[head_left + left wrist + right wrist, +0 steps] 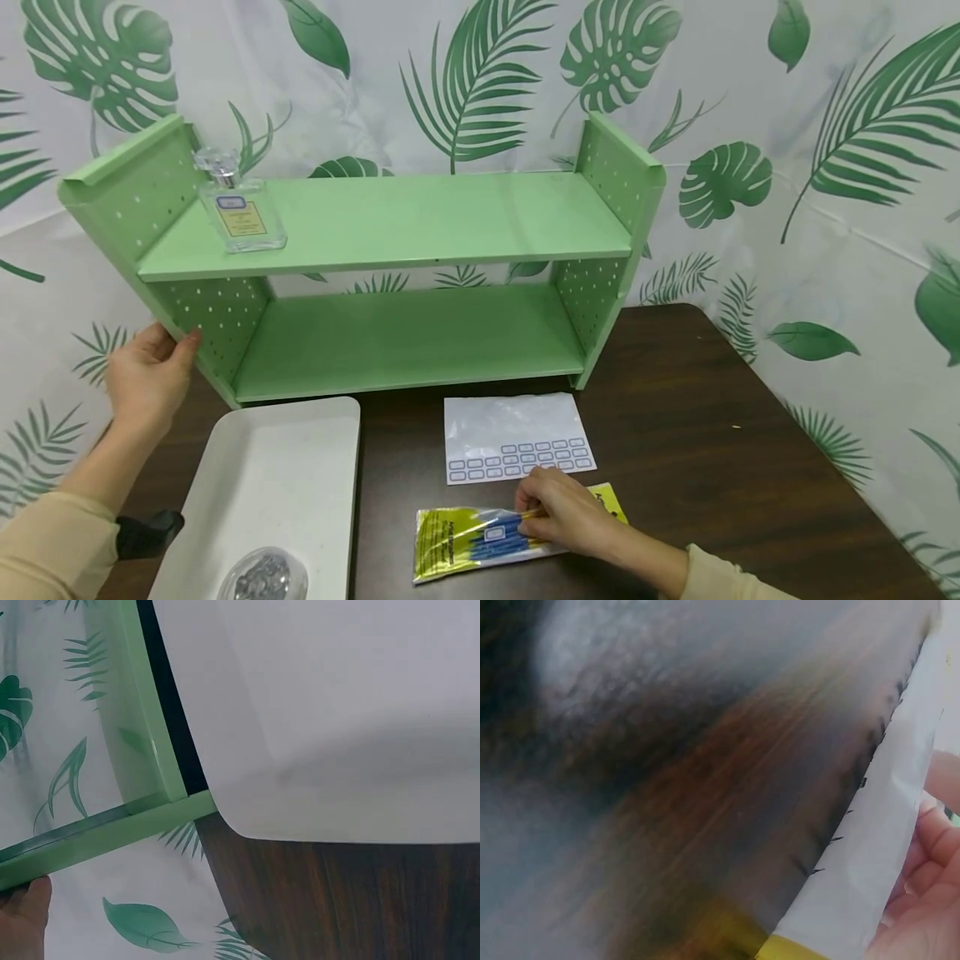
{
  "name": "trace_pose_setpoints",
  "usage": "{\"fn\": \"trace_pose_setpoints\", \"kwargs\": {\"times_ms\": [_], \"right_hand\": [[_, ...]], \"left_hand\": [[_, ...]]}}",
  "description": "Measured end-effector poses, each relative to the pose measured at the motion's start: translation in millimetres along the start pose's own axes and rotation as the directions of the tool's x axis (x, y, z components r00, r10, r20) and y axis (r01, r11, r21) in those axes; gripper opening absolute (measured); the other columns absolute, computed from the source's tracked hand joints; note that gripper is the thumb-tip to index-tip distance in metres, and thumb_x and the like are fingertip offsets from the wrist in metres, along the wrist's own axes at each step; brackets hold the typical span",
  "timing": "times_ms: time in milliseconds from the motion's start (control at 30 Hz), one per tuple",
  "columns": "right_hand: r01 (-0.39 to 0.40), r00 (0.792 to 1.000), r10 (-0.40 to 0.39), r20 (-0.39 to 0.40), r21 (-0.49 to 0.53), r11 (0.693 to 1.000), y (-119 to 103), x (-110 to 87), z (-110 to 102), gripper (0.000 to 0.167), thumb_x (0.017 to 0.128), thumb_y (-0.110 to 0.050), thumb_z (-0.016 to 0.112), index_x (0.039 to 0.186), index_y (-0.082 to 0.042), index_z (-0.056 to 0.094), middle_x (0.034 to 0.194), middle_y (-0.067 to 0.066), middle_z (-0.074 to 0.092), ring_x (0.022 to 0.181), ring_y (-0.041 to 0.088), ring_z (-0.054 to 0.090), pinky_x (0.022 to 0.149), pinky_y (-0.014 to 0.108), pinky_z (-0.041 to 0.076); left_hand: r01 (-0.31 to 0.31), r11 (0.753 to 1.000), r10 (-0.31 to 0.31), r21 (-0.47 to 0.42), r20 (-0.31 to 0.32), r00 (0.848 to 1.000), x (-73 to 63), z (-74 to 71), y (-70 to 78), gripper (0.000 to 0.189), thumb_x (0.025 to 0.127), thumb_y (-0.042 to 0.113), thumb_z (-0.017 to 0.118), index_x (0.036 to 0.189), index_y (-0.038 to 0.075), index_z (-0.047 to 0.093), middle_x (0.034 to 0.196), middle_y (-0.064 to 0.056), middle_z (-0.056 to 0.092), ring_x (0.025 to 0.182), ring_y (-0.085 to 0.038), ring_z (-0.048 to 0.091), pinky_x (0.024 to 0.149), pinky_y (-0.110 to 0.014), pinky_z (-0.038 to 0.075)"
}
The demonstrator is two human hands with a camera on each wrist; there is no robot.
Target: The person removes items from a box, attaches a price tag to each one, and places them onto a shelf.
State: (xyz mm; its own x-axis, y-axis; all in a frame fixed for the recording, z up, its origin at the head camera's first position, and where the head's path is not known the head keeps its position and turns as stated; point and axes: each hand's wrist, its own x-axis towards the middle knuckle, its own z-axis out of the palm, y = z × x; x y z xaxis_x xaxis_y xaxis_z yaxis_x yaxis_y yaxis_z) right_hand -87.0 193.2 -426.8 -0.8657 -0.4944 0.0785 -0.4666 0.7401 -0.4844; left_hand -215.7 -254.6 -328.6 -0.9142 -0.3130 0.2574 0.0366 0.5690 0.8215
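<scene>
At the left of the green shelf [435, 218], the left hand [150, 377] grips its edge; in front of the shelf, right of centre, the right hand [564, 510] pinches the yellow packet [457, 546], whose film likely needs firm, level handling.

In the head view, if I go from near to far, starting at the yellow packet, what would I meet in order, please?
Yellow packet → sheet of labels → green shelf unit → leaf-patterned backdrop.
</scene>
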Motion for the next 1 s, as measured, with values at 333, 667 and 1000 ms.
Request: {"fn": "trace_pose_setpoints", "kwargs": {"times_ms": [333, 667, 1000], "right_hand": [[0.009, 1.0, -0.008, -0.016, 0.041, 0.999, -4.1, -2.3, -4.2, 0.019, 0.075, -0.015, 0.077, 0.07, -0.021, 0.059, 0.071, -0.016, 0.051, 0.071, -0.001, 0.042, 0.061, 0.016, 0.038], [0.077, 0.997, -0.076, -0.029, 0.014, 0.997, -12.5, 0.5, -24.9, 0.017, 0.075, -0.014, 0.077, 0.069, -0.019, 0.062, 0.07, -0.015, 0.055, 0.07, -0.001, 0.044, 0.061, 0.017, 0.041], [0.192, 0.98, -0.192, -0.056, -0.005, 0.981, -37.7, 21.2, -95.7, 0.012, 0.079, -0.013, 0.074, 0.077, -0.017, 0.063, 0.076, -0.011, 0.059, 0.072, 0.003, 0.048, 0.062, 0.019, 0.044]], "left_hand": [[-0.069, 0.997, 0.069, 0.022, -0.015, 0.997, -1.3, -0.4, -1.6, 0.04, 0.095, 0.015, 0.051, 0.13, -0.004, 0.05, 0.122, -0.026, 0.053, 0.085, 0.022, 0.049, 0.068, 0.0, 0.042], [-0.104, 0.994, 0.105, 0.046, -0.026, 0.994, -3.0, -1.1, -1.3, 0.036, 0.095, 0.015, 0.053, 0.121, -0.01, 0.056, 0.115, -0.026, 0.054, 0.07, 0.029, 0.043, 0.059, 0.002, 0.04], [-0.132, 0.99, 0.133, 0.048, -0.012, 0.991, -4.4, -3.4, -0.8, 0.037, 0.095, 0.013, 0.052, 0.123, -0.01, 0.054, 0.115, -0.026, 0.056, 0.076, 0.028, 0.044, 0.063, 0.002, 0.04]]}}
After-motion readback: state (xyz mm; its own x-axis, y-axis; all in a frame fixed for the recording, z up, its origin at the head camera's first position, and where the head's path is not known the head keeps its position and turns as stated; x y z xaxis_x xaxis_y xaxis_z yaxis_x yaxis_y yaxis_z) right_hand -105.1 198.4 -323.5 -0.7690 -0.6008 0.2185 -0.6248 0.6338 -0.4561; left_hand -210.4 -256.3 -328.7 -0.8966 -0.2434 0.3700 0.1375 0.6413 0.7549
